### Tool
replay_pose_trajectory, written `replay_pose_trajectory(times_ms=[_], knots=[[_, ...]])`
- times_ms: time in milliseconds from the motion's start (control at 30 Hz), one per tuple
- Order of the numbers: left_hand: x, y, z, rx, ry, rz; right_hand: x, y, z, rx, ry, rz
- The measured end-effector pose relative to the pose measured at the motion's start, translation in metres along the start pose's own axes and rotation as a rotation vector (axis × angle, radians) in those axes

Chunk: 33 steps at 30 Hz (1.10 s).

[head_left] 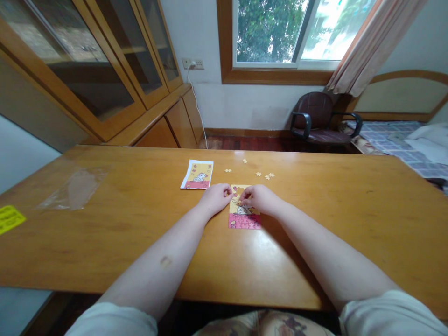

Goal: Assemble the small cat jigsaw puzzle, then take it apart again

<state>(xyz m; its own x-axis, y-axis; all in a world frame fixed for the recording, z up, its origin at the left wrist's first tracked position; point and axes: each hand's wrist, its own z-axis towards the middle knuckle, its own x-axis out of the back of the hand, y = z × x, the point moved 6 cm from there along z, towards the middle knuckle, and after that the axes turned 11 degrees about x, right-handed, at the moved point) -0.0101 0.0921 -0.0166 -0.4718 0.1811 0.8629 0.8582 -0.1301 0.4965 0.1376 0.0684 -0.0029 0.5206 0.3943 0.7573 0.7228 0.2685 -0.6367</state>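
Observation:
A small jigsaw puzzle point(245, 221), pink below and yellow above with a white animal figure, lies on the table in front of me. Gaps show in its upper part. My left hand point(219, 198) rests at its upper left edge with curled fingers; what they hold, if anything, is too small to make out. Over the upper right part is my right hand point(258, 198), thumb and fingers pinched together at a puzzle piece point(239, 202). Beyond the puzzle lie several loose puzzle pieces point(269, 176).
A reference picture card point(199, 175) with the same design lies left of the puzzle. Farther left are a clear plastic bag point(77, 188) and a yellow label point(11, 219) at the edge of the wooden table point(140, 224). A chair point(317, 116) stands beyond the table, by the window.

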Motion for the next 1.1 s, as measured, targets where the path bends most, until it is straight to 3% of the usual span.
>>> replay_pose_trajectory(times_ms=[200,367,467,533,633,733,900,1100], knots=[[0.000,0.000,0.000,-0.014,0.003,0.006,-0.009,-0.003,0.002,0.060,0.043,-0.151],[0.001,0.001,-0.001,0.001,-0.005,-0.003,-0.002,-0.016,-0.003,0.044,0.042,-0.348],[0.001,0.001,-0.001,-0.002,-0.003,-0.013,0.007,-0.034,-0.017,0.041,-0.018,-0.492],[0.001,0.001,-0.001,-0.006,0.000,-0.014,0.008,-0.042,-0.032,-0.060,-0.170,-0.563],[0.000,0.001,-0.001,-0.006,-0.004,-0.015,0.003,-0.055,-0.051,-0.150,-0.300,-0.538],[0.000,0.001,-0.001,-0.002,-0.004,-0.011,-0.009,-0.061,-0.057,-0.165,-0.347,-0.506],[0.001,0.001,-0.001,-0.001,0.003,-0.006,-0.022,-0.054,-0.050,-0.137,-0.341,-0.475],[0.000,-0.001,0.000,-0.005,0.009,0.001,-0.021,-0.050,-0.046,-0.163,-0.335,-0.460]])
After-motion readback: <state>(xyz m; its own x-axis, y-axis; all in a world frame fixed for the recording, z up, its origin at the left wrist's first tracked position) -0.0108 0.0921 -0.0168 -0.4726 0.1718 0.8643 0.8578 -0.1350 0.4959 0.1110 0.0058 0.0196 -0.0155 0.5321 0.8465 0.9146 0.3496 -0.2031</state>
